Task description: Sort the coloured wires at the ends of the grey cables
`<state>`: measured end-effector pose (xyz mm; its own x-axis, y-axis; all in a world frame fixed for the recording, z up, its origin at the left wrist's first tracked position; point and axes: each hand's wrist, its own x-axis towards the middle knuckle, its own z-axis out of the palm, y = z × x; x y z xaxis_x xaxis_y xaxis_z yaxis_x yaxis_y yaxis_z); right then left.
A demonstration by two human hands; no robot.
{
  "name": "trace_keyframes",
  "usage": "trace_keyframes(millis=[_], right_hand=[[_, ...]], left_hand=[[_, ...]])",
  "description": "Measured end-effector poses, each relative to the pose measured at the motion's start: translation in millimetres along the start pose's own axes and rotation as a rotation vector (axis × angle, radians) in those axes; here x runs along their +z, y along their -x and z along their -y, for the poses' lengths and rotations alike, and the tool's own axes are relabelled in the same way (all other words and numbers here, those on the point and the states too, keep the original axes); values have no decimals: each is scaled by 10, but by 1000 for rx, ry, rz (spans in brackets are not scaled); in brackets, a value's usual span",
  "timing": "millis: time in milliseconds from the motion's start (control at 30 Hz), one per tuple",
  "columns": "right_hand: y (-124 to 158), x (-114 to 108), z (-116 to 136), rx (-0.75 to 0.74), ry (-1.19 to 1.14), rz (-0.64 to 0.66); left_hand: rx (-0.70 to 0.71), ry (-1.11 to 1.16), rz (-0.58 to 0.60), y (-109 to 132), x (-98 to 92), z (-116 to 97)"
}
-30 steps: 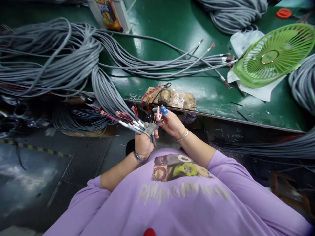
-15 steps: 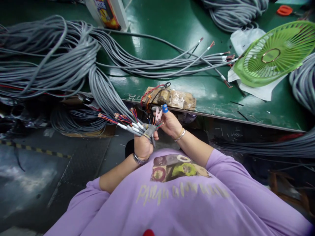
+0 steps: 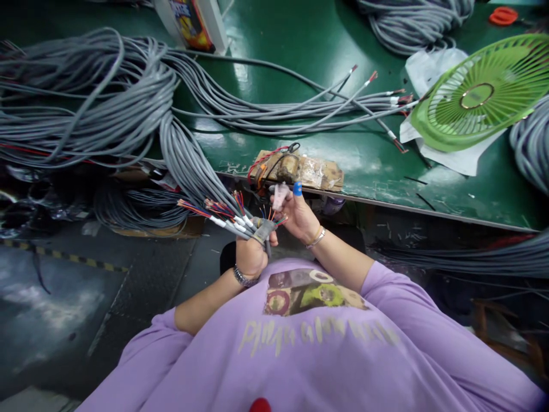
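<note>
My left hand (image 3: 252, 256), with a metal watch on its wrist, is closed around grey cable ends (image 3: 234, 228). White bands and fanned red, blue and black wires show at their tips, pointing left. A grey wrapped piece (image 3: 265, 230) lies across the top of this grip; whether it is a finger covering I cannot tell. Thin coloured wires (image 3: 278, 220) stick out toward my right hand (image 3: 301, 220). That hand pinches a pale pink clip (image 3: 281, 196), slightly blurred, just above those wires. A blue cover (image 3: 297, 189) sits on its thumb.
A worn block (image 3: 313, 173) with red and black leads sits at the green table's (image 3: 369, 191) front edge. Large grey cable coils (image 3: 115, 97) lie left. Cable ends stretch right toward a green fan (image 3: 476, 97). Orange-handled scissors (image 3: 503, 16) lie at the back right.
My right hand has turned slightly and the pink clip has tilted, its thumb shifting right. My left hand keeps its hold on the cables. The whole view has shifted a little.
</note>
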<state>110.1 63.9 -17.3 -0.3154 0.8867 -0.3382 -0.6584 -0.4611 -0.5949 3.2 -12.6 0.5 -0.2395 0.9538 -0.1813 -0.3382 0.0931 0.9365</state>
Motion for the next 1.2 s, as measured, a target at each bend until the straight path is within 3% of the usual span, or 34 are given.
trace_keyframes(millis=[133, 233, 367, 533, 700, 800, 933, 1100, 1200], right_hand=[[94, -174, 127, 142, 209, 93], [183, -261, 256, 241, 457, 241], [255, -242, 377, 166, 682, 365], [278, -159, 393, 98, 741, 379], [351, -86, 347, -22, 983, 463], [400, -76, 320, -152, 1110, 456], [454, -170, 316, -249, 1012, 353], [554, -290, 189, -172, 726, 223], [599, -245, 55, -187, 564, 136]], left_hand=[[-9, -62, 12, 41, -107, 46], [0, -144, 31, 59, -182, 106], [42, -224, 103, 70, -222, 156], [42, -311, 185, 82, -250, 137], [-64, -441, 338, 64, -298, 105], [-114, -416, 319, 49, -299, 94], [-88, -293, 258, 45, -247, 69], [-86, -135, 110, 45, -141, 53], [-76, -127, 119, 33, -118, 63]])
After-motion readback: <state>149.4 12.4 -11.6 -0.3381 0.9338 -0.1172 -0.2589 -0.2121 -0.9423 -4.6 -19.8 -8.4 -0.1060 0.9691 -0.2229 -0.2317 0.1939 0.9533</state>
